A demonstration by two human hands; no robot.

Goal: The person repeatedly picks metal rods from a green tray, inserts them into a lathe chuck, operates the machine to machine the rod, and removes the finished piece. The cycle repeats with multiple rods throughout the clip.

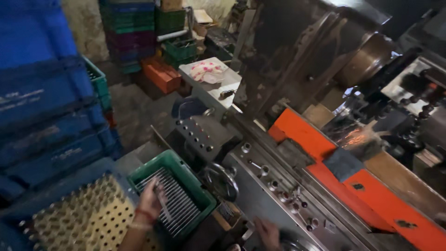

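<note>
Gripping metal rods (163,201), left hand (149,201) | green crate (201,191) rod-filled | right hand (268,232) blurred, grip unclear

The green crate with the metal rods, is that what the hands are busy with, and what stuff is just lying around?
In use:
- left hand, picking at thin metal rods
- green crate holding them
- right hand, at the grey machine panel

Lying about:
- stacked blue crates
- orange box
- white and pink cloth
- perforated yellow tray

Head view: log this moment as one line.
left hand: gripping thin metal rods in green plastic crate | right hand: on grey machine control panel | sparks at machine
</note>
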